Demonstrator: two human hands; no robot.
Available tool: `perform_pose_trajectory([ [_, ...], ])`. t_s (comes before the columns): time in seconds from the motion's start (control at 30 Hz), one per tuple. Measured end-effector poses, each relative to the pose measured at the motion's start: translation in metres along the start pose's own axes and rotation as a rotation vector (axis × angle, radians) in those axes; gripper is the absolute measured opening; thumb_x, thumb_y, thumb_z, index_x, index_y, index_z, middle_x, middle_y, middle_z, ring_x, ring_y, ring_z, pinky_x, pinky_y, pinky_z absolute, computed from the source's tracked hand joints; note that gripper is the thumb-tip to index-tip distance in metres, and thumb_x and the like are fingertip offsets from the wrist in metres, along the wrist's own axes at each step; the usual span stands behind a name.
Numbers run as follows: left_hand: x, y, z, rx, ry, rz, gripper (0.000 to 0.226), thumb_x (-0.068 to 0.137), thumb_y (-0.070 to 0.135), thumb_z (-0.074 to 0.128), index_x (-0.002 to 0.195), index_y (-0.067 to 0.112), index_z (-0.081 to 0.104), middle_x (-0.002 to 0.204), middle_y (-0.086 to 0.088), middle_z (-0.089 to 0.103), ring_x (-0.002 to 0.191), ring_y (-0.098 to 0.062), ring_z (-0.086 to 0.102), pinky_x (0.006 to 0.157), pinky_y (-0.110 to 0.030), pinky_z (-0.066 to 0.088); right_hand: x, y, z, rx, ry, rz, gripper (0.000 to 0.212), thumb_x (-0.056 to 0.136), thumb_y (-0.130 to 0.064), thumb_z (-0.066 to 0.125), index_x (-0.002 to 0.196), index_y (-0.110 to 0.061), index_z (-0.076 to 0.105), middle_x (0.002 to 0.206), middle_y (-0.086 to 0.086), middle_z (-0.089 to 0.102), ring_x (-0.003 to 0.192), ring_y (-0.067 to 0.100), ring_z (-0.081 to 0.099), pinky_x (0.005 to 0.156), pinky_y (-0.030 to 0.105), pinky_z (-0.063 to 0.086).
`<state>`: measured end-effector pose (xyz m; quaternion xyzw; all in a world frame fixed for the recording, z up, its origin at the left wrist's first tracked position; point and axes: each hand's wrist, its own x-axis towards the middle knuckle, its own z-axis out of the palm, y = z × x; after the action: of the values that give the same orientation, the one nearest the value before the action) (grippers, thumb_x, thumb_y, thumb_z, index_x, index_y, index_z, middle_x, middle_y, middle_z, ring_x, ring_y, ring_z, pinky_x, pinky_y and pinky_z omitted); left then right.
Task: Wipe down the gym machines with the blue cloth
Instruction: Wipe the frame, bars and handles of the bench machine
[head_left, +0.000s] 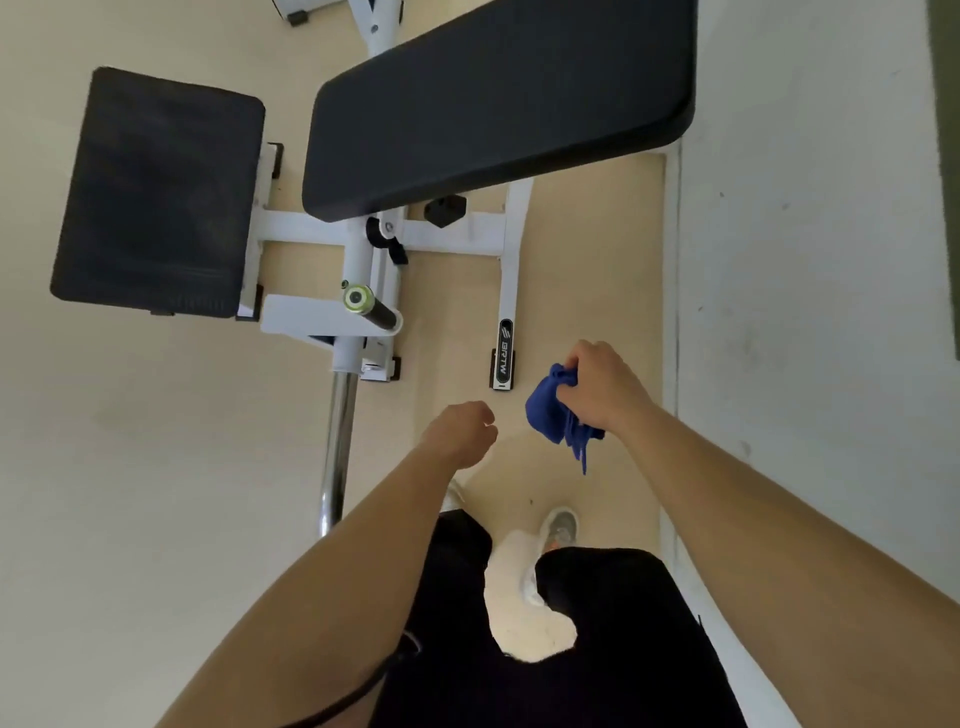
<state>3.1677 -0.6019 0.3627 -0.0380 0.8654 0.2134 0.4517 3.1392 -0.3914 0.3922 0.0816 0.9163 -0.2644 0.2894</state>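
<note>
Head view, looking down from standing height.

- Blue cloth (548, 410): bunched, a loose tail hanging below; in mid-air above the floor, touching no machine.
- Right hand (605, 389): fingers curled round the cloth, gripping it as a wad.
- Left hand (460, 434): just beside the cloth, loosely curled, holding nothing.
- Long black bench pad (498, 104): well ahead of both hands, close to the wall (810, 218).
- Square black pad (156, 192): to the left, on the same white frame (457, 236).
- Green-ringed handle (363, 304) and chrome bar (337, 441): low, left of the legs.
- Grey shoe (561, 525): near the frame's labelled foot (503, 358).

Risks, as I judge them: the wadded cloth would wipe only a narrow strip and miss patches unless spread out; the dangling tail could snag on the handle or the knobs under the pad; a step forward could catch a shoe on the frame's foot or a shin on the chrome bar.
</note>
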Motion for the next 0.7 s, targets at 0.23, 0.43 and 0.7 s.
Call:
perform_pose_trajectory([
  [0.23,0.164,-0.014,0.041,-0.159,0.114,0.033,0.034,0.094,0.034,0.058,0.125,0.022,0.058,0.118,0.001,0.064,0.105,-0.021,0.06,0.083,-0.032,0.047,0.126,0.053,0.078,0.036,-0.102,-0.075,0.019,0.084,-0.01,0.056,0.1,-0.019,0.052,0.096,-0.001,0.058,0.078,0.022,0.056,0.059,0.03,0.039],
  [0.43,0.338,-0.052,0.09,0.017,0.105,0.18,0.072,0.084,0.033,0.073,0.147,0.035,0.038,0.136,-0.007,0.047,0.123,-0.028,0.043,0.104,-0.039,0.038,0.255,0.127,0.181,0.255,-0.156,-0.18,0.037,0.084,0.002,0.06,0.104,-0.028,0.049,0.104,-0.01,0.059,0.081,0.005,0.057,0.064,0.008,0.039],
  [0.7,0.519,-0.103,0.117,-0.12,0.168,0.188,0.03,0.072,0.028,0.083,0.077,0.02,0.054,0.081,0.004,0.061,0.074,-0.016,0.055,0.061,-0.026,0.044,0.42,0.208,0.282,0.195,-0.207,-0.295,0.066,0.08,-0.008,0.072,0.133,-0.036,0.045,0.114,-0.004,0.061,0.092,0.019,0.065,0.081,0.034,0.055],
])
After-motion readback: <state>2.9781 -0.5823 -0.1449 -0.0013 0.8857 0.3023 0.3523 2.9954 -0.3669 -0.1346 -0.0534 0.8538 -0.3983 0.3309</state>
